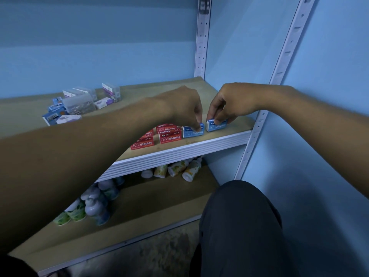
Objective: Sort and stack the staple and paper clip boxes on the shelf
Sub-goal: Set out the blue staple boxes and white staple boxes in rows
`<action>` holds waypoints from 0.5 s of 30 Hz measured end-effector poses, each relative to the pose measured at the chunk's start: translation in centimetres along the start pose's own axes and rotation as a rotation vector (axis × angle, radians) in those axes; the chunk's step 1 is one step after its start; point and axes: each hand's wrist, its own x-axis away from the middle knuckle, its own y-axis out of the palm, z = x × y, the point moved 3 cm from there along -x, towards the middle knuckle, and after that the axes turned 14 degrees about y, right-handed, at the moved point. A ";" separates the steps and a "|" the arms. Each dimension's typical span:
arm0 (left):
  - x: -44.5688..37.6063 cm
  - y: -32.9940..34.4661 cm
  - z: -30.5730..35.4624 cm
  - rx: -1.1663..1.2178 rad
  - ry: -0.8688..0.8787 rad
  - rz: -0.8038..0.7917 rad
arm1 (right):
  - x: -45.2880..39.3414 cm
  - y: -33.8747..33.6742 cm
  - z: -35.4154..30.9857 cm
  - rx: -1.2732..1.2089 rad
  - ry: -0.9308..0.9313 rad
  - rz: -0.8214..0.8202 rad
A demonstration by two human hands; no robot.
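On shelf [219,136], hands [185,104] [231,102] each pinch blue "10 Staples" boxes [193,131] [217,124].

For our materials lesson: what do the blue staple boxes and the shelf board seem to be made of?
Blue staple boxes: probably thin printed card, with sharp folded edges and matte print. Shelf board: looks like bare fibreboard or chipboard, a flat dull brown surface without grain.

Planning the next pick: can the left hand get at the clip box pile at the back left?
Probably yes: nothing stands between the left hand and the clip box pile, but it now pinches a blue box.
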 end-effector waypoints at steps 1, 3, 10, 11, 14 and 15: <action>0.0 0.1 0.0 -0.001 0.002 0.006 | -0.1 0.2 0.0 0.001 0.003 -0.007; 0.2 0.3 -0.1 0.000 -0.004 0.030 | -0.2 0.3 0.0 0.002 0.007 -0.012; 0.2 0.6 -0.4 0.031 -0.017 0.061 | -0.5 0.4 0.0 -0.003 0.009 -0.022; 0.2 0.6 -0.4 0.034 -0.015 0.060 | -0.5 0.4 0.0 -0.003 0.009 -0.026; 0.1 0.7 -0.4 0.042 0.001 0.064 | -0.6 0.3 0.1 -0.007 0.013 -0.038; 0.1 0.8 -0.4 0.043 0.006 0.065 | -0.5 0.3 0.1 -0.003 0.012 -0.045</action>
